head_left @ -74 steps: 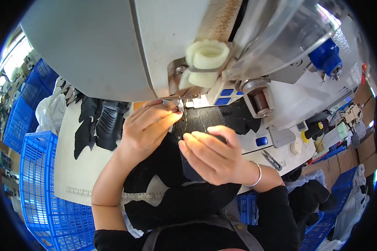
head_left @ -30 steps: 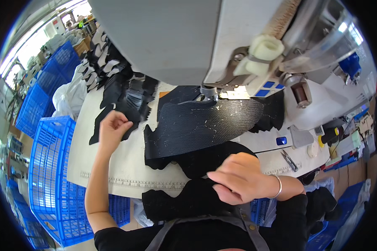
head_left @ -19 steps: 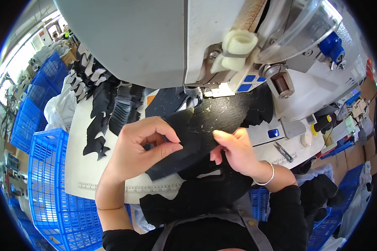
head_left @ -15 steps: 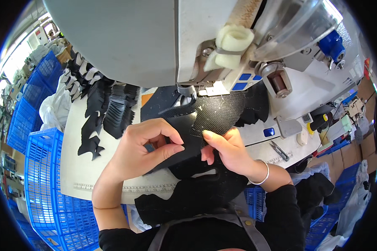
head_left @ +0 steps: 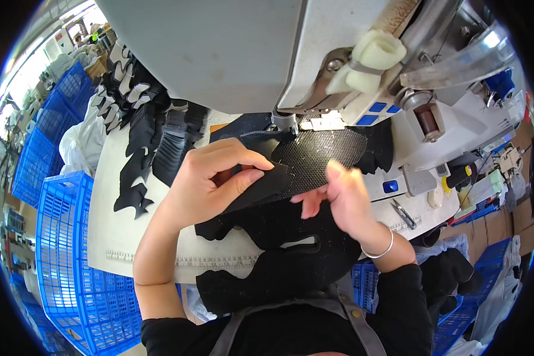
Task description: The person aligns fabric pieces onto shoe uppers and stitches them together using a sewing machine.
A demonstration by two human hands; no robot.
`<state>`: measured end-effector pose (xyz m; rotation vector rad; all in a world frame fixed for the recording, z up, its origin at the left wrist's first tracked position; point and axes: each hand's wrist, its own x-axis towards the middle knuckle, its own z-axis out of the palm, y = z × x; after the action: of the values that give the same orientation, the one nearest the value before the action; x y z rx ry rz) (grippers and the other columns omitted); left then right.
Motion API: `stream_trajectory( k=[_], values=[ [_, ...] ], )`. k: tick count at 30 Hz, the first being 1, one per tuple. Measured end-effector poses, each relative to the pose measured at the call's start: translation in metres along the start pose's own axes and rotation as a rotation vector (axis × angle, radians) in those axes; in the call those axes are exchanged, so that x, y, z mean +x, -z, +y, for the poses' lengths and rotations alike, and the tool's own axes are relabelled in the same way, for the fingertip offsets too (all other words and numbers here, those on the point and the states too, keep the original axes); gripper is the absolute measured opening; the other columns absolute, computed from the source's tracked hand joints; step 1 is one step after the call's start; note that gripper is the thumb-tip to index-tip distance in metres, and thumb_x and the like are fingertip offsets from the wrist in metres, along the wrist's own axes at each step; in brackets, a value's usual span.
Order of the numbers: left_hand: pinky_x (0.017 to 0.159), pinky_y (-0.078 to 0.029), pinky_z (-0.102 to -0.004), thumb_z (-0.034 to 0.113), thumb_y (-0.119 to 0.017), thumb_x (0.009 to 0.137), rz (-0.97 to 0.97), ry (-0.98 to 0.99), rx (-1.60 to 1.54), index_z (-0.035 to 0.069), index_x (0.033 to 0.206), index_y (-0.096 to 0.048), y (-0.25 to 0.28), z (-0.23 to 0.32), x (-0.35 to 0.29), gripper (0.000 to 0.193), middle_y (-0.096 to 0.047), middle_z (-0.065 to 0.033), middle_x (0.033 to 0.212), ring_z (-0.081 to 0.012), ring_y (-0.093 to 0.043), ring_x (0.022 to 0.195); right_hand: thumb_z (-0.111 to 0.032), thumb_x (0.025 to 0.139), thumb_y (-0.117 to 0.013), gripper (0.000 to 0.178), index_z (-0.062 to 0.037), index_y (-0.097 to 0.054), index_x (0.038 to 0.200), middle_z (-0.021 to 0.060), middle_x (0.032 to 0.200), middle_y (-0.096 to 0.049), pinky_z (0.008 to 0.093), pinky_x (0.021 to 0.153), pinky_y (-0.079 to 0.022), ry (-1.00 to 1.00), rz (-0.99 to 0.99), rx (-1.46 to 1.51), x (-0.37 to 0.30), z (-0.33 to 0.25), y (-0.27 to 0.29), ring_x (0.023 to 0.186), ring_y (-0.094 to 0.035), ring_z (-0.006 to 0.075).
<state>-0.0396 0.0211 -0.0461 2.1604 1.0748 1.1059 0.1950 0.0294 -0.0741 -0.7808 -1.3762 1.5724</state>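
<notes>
My left hand (head_left: pixel 204 181) is closed in a pinch, thumb and forefinger on the edge of a smooth black sheet piece (head_left: pixel 252 191). That piece lies against a black mesh-patterned piece (head_left: pixel 320 149), which reaches back under the lit needle area of a sewing machine (head_left: pixel 207 53). My right hand (head_left: pixel 351 204), blurred by motion, is beside the mesh piece's near right edge with thumb and fingers apart, holding nothing visible. Below both hands a larger black cut piece (head_left: pixel 279 261) hangs over the table's front edge toward my lap.
Stacked black cut pieces (head_left: pixel 175 139) lie on the white table (head_left: pixel 110 237) at left. Thread snips (head_left: pixel 403 213) rest at right, near a brown thread bobbin (head_left: pixel 426 121) on the machine. A blue crate (head_left: pixel 59 237) stands left of the table.
My left hand has moved up and now pinches the smooth black piece. My right hand has let go of the mesh edge and moved right. The view has shifted slightly.
</notes>
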Motion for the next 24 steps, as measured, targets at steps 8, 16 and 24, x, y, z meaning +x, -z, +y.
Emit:
stream_trajectory(
  k=[8,16,24],
  values=[
    [0.083,-0.046,-0.0304,0.002,-0.07,0.081,0.127,-0.105,-0.034,0.003,0.095,-0.068,-0.002,-0.019,0.004,0.014,-0.066,-0.0057,0.088,-0.0188,-0.061,0.084,-0.022,0.092,-0.061,0.031,0.0037,-0.064,0.074,0.0098,0.063,-0.064,0.0244,0.04,-0.049,-0.062,0.096,0.045,0.021,-0.011,0.043,0.043,-0.06,0.0152],
    [0.085,-0.044,-0.0318,-0.001,-0.067,0.082,0.146,0.016,-0.073,0.003,0.095,-0.067,-0.008,-0.008,0.0,0.014,-0.064,-0.0045,0.086,-0.019,-0.06,0.082,-0.03,0.094,-0.058,0.034,0.0032,-0.063,0.088,0.0128,0.066,-0.065,0.0256,0.043,-0.047,-0.037,0.093,0.046,0.017,-0.003,0.042,0.049,-0.061,0.0153],
    [0.067,-0.047,-0.0192,-0.009,-0.06,0.086,-0.016,0.108,-0.304,-0.004,0.1,-0.064,-0.023,0.015,-0.011,0.015,-0.057,-0.0064,0.093,-0.008,-0.056,0.076,-0.026,0.092,-0.066,0.032,0.006,-0.065,0.092,0.0084,0.081,-0.069,0.0219,0.059,-0.051,-0.06,-0.192,-0.082,-0.014,0.005,0.014,0.069,-0.063,0.0084]
  ],
)
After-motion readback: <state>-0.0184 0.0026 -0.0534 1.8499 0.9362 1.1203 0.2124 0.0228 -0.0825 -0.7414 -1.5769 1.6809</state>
